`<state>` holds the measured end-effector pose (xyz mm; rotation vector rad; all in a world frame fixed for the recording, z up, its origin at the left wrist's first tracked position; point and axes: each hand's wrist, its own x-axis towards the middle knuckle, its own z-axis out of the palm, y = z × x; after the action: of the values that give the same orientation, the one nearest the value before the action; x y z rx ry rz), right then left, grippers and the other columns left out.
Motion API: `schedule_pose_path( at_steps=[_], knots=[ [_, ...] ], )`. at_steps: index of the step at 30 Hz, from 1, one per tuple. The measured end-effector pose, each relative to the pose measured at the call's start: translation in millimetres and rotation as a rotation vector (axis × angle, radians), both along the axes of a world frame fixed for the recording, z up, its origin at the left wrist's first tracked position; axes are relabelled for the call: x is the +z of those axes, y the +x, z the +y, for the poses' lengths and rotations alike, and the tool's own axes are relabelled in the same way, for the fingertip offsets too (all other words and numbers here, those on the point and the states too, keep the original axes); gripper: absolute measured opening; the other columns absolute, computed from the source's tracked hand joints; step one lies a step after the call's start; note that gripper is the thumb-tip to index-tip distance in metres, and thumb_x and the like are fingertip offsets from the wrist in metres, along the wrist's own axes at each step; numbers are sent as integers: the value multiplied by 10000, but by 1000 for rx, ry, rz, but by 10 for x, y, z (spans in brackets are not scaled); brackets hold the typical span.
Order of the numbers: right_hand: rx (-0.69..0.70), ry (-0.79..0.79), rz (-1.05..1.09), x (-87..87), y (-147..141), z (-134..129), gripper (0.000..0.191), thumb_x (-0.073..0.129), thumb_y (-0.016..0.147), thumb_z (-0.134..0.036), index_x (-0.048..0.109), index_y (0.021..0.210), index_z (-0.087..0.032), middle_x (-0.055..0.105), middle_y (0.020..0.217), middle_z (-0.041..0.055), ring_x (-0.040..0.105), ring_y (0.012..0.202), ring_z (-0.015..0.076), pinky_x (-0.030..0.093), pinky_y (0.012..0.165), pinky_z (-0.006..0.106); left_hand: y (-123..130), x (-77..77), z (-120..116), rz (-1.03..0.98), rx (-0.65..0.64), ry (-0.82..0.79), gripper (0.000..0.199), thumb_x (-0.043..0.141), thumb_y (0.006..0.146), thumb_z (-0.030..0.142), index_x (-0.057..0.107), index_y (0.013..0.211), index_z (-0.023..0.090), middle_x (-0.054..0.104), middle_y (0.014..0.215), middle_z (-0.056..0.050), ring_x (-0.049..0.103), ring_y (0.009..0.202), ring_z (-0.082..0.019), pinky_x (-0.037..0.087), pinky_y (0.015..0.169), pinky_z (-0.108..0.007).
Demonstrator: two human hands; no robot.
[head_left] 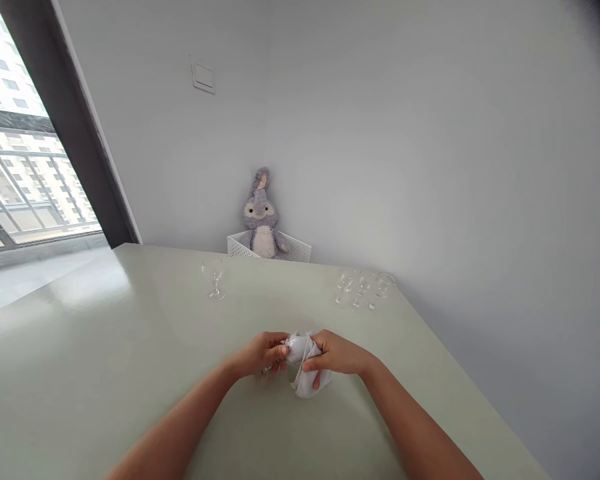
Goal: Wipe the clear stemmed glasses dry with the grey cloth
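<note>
Above the near middle of the table, my left hand (266,351) is closed around a small stemmed glass (265,371) lying on its side. Its foot pokes out below my fingers, and most of the bowl is covered. A white cloth (307,387) is wrapped over the bowl end and hangs down a little. My right hand (333,353) grips this cloth against the glass from the right, thumb in front. Farther off to the left stands a single stemmed glass (215,283), upright. Several clear stemmed glasses (363,287) stand close together near the right edge.
The pale green table (130,373) meets a grey wall along its right and back. Behind the far edge, a grey plush toy (263,223) sits in a white perforated basket (300,251). A dark-framed glass door (75,113) is at the left.
</note>
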<state>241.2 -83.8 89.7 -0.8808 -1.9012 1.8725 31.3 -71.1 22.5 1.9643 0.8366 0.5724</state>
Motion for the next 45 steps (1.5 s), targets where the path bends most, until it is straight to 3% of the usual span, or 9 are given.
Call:
schedule_pose_path(
  at_steps=[5,8,11,16,21,24,34,40,45],
  knots=[
    [-310,-43,86,-199,-6,106,363,619,665,-433,631,847,-120,629,673,23,589,495,133,485,517,271,71,26,-13,122,378,470,536,448,766,514,440,1207,209,598,791,-57,525,737,-179,397,690,-322],
    [-377,-128,193,-275,-38,117,406,580,696,-469,621,877,-107,629,653,34,577,472,122,480,498,261,42,76,-7,195,421,691,376,474,783,436,551,1095,242,595,748,-52,499,752,-188,367,731,-345],
    [-244,-41,147,-179,3,62,363,629,661,-421,628,861,-118,637,688,30,599,531,148,484,531,278,-1,93,-4,95,408,503,339,463,790,435,596,1022,226,575,675,-25,481,641,-138,380,646,-282],
    [-85,20,-15,-51,99,21,314,653,641,-376,639,835,-131,646,715,20,603,521,149,472,546,274,10,82,-22,43,74,21,451,334,829,484,626,869,143,528,579,-5,461,533,-100,361,498,-213],
    [-387,-100,179,-295,-5,121,384,585,694,-462,624,816,-100,620,611,24,550,411,101,427,441,213,87,103,-48,215,394,661,341,382,831,421,578,984,187,590,731,-64,506,731,-173,386,695,-320],
    [-346,-128,192,-347,-57,118,424,563,700,-490,613,831,-90,613,598,34,562,434,117,428,434,217,61,114,-42,281,383,849,295,412,822,412,587,902,189,568,657,-49,492,664,-164,368,662,-303],
    [-14,325,-112,-79,204,116,226,620,664,-333,658,827,-181,633,794,-12,553,767,179,430,735,300,25,221,-38,76,133,-105,444,427,741,543,501,558,145,401,513,40,313,458,-61,241,440,-198],
    [-291,440,-119,-153,309,242,288,518,746,-403,664,812,-163,649,813,19,565,803,221,426,759,360,-96,185,52,142,389,-97,422,435,708,546,504,551,161,402,491,43,321,428,-69,237,420,-202],
    [-519,1013,-188,-140,198,159,349,497,786,-367,576,1095,-224,596,1097,61,478,1046,275,245,956,469,-179,126,128,268,696,113,359,402,754,482,539,613,182,442,504,33,355,444,-90,216,432,-213]
  ],
)
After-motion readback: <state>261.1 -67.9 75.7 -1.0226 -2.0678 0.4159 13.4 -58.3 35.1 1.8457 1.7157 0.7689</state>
